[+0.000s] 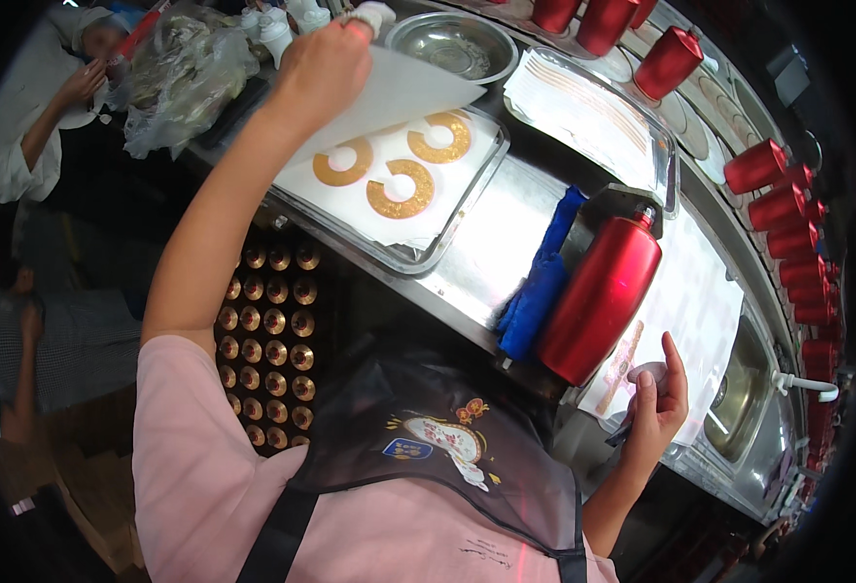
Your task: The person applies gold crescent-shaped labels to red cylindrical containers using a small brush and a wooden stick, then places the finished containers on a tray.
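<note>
Pink-sleeved left arm (194, 253) nearest; left hand (326, 73), grip clenched on translucent white sheet (401, 89) over rectangular metal tray (410, 260) — long edge rising rightward to pointed corner. Bare steel desk (496, 233) right of tray — right hand (656, 413) grip: cannot tell.

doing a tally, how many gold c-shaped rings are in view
3: upper-right ring, left ring and lower ring, all on white paper; the lifted sheet may hide more.
</note>
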A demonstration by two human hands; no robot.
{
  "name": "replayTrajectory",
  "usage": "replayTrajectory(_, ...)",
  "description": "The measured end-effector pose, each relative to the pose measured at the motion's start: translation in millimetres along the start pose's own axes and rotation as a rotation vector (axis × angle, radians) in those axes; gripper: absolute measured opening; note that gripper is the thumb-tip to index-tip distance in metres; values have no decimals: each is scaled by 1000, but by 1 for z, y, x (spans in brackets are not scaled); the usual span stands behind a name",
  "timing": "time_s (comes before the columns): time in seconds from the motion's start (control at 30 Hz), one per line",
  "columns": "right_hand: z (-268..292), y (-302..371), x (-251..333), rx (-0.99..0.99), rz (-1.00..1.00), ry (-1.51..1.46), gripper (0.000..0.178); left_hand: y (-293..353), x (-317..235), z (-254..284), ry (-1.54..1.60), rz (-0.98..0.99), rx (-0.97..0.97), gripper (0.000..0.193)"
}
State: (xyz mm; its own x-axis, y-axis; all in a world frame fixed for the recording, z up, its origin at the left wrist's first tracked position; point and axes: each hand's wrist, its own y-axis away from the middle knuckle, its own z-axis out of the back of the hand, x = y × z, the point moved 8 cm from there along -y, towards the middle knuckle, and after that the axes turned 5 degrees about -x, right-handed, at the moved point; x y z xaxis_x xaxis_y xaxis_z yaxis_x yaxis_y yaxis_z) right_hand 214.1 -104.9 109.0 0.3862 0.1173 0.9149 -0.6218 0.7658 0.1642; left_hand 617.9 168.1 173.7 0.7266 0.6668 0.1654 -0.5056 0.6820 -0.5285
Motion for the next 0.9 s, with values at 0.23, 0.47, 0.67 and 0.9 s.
replayTrajectory(0.23,-4,4,14,-2,7,-64,53,-52,31,51,14,78,-163,32)
replayTrajectory(0.47,-68,5,76,185,255,-72,67,-74,-8,154,239,234,-298,27)
replayTrajectory(0.67,-163,0,137,276,680,-38,113,-43,-125,164,1078,310,-87,30)
replayTrajectory(0.9,-107,-12,110,-160,606,-289,47,-19,-221,160,1388,67,48,34)
